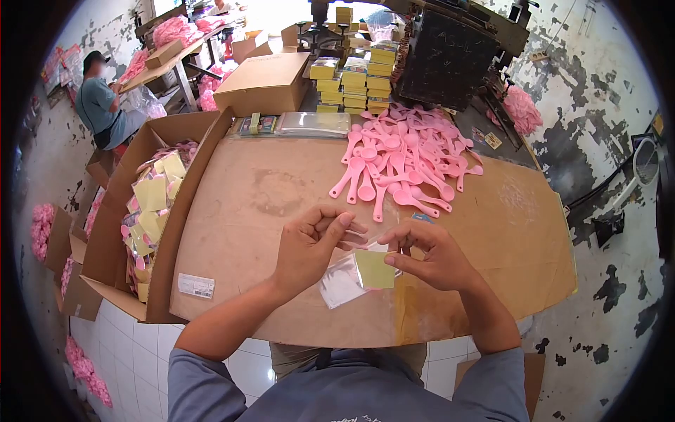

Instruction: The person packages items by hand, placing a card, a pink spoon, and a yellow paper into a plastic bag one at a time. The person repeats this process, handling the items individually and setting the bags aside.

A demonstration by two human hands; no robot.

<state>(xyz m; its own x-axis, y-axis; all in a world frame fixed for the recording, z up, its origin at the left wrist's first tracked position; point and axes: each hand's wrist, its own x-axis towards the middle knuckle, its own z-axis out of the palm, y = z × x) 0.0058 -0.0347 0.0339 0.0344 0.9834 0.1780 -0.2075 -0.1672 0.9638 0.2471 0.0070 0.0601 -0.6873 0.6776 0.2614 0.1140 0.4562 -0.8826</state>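
Note:
My right hand [432, 254] pinches a pale yellow-green card [376, 270] by its upper right edge between thumb and fingers. The card overlaps a clear plastic bag [341, 287] over the cardboard table top. My left hand [313, 243] is closed, its curled fingers at the bag's upper edge and its thumb raised near the index finger. A small blue item [422, 217], partly covered by my right fingers, lies beyond that hand. Farther back is a heap of pink plastic spoons [408, 155].
On the left, an open carton [200, 151] holds packed cards and pink pieces. Behind stand a closed cardboard box [261, 82], stacks of yellow-edged cards [355, 81], a pile of clear bags [313, 124] and a black machine [446, 56]. A person [102, 102] sits at the far left.

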